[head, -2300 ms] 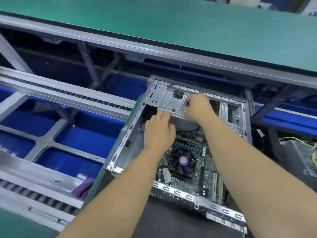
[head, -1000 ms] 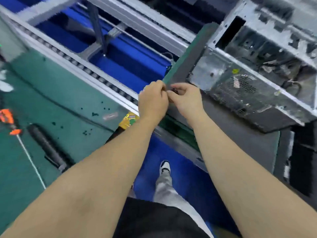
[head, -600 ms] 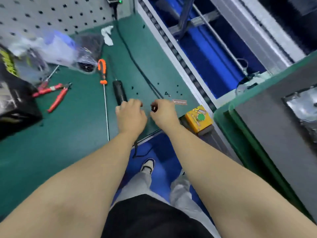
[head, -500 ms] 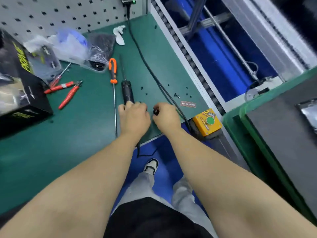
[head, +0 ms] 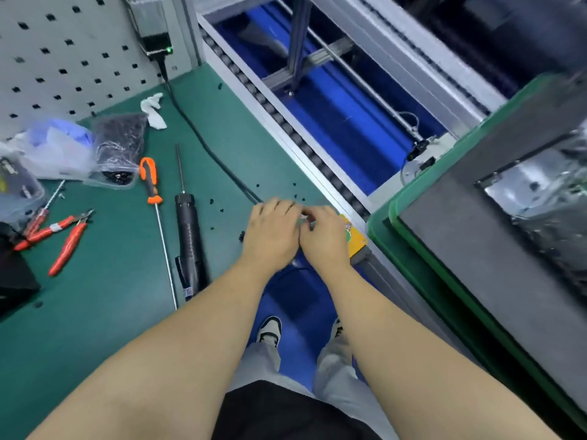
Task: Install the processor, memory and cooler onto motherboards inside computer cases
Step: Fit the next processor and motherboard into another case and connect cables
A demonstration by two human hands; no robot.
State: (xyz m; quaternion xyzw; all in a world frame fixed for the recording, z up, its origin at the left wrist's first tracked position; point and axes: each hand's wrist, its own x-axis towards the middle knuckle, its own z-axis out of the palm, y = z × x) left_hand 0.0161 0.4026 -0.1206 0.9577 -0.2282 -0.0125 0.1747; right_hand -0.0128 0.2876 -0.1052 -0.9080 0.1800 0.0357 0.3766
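Observation:
My left hand (head: 270, 236) and my right hand (head: 324, 239) are side by side, knuckles up, over the near right corner of the green bench (head: 111, 312). The left fingers curve loosely down toward the mat. My right fingertips pinch a small pale part (head: 305, 217) between the two hands; it is too blurred to name. Small black screws (head: 219, 211) lie scattered on the mat around the hands. The metal computer case (head: 540, 211) lies at the far right on a grey pad inside a green tray (head: 413, 249), an arm's length from both hands.
A black electric screwdriver (head: 190, 239) and an orange-handled screwdriver (head: 149, 182) lie left of the hands, red pliers (head: 63, 236) further left. Plastic bags (head: 117, 147) sit by the pegboard. A yellow button box (head: 355, 239) is beside my right hand. A roller rail (head: 286, 122) borders the bench.
My hands left the inside of the case and came together over the bench as my view swung left. In the last half second the left fingers spread forward toward the right fingertips.

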